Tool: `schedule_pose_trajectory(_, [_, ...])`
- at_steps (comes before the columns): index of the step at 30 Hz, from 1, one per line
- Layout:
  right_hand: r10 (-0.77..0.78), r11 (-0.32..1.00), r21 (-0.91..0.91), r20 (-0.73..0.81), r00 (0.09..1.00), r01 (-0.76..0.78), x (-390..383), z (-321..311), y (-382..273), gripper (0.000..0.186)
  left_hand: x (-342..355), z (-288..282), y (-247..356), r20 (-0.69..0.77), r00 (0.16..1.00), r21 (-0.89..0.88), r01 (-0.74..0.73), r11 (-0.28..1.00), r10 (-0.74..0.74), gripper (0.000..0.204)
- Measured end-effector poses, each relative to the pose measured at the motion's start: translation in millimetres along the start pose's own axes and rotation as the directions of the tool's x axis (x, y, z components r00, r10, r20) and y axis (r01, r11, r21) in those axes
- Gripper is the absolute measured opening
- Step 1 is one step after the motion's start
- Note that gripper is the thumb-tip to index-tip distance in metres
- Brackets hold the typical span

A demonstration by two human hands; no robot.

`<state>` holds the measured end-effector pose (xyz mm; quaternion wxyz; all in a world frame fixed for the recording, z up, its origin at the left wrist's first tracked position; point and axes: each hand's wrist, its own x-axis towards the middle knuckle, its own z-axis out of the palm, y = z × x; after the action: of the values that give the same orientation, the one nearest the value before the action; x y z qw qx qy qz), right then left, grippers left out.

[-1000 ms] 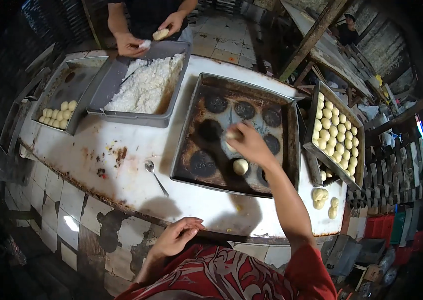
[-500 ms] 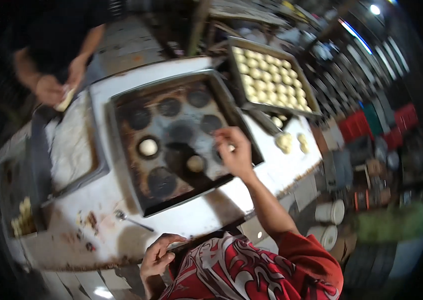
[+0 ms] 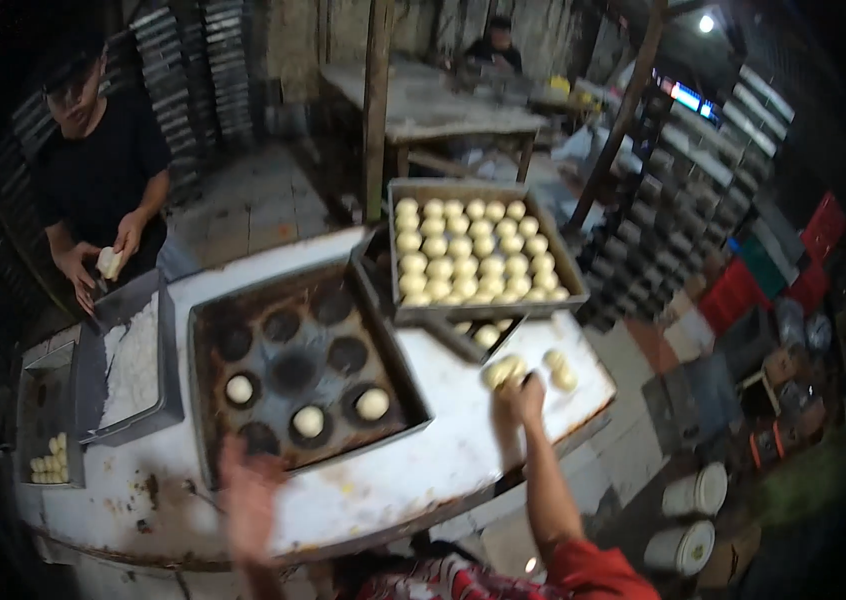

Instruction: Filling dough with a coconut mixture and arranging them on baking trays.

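Note:
My right hand point(image 3: 521, 398) reaches to the table's right side, its fingers closed at a small cluster of pale dough balls point(image 3: 505, 371); the fingertips are partly hidden. Beside it lies another small group of dough balls point(image 3: 561, 372). My left hand point(image 3: 248, 505), smeared by motion, is over the front edge of a large dark baking pan point(image 3: 413, 415) with its fingers stretched out and nothing visible in them. Three dough balls sit apart on dark round spots in the pan: one at the left point(image 3: 240, 389), one in front point(image 3: 309, 421), one at the right point(image 3: 373, 404).
A deep tray point(image 3: 571, 290) full of dough balls rests on another tray behind my right hand. At left stand a bin of white flour point(image 3: 133, 370) and a tray with dough pieces point(image 3: 50, 465). Across the table a person point(image 3: 103, 180) holds dough. White buckets point(image 3: 695, 490) stand at right.
My right hand has moved from the pan to the dough cluster at right, leaving a third ball in the pan. My left hand has moved forward to the pan's edge. The view has shifted.

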<state>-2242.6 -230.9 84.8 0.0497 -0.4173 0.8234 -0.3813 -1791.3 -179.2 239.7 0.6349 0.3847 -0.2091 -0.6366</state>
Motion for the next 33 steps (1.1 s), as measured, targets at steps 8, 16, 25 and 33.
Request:
schedule_pose_trajectory(8, [-0.096,0.966,0.238,0.695,0.713,-0.102,-41,-67,-7,0.060,22,40,13,0.148,0.952,0.001,-0.272,0.962,0.269,0.026])
schedule_pose_trajectory(16, [0.078,0.904,0.326,0.509,0.857,-0.276,-98,-80,11,0.032,-143,15,-144,0.157,0.802,0.288,0.520,0.804,-0.576,0.019])
schedule_pose_trajectory(25, [0.291,0.662,0.609,0.328,0.899,-0.437,-226,-59,-28,0.009,-214,-82,-128,0.241,0.808,0.200,0.500,0.843,-0.537,0.023])
schedule_pose_trajectory(33, [0.246,0.716,0.551,0.376,0.893,-0.429,-306,-64,-21,0.010,-205,-87,-183,0.348,0.780,0.480,0.328,0.814,-0.520,0.027])
